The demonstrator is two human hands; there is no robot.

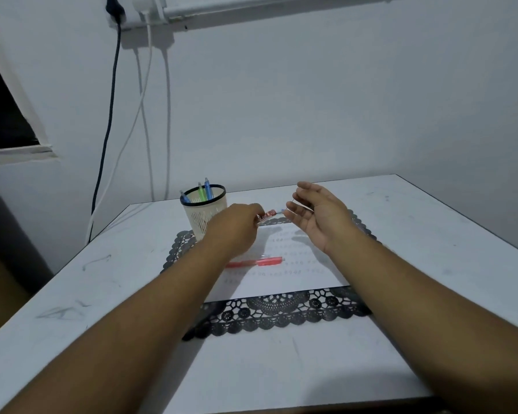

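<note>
One pen | left hand pinches | right hand adjacent | mat's far edge

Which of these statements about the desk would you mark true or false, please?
1. The left hand pinches a small red piece in its fingers. True.
2. The cup holds red pens. False: the pens in it are blue and green.
3. A red pen lies on the sheet of paper. True.
4. The paper lies straight on the bare table. False: it lies on a black lace mat.
</note>
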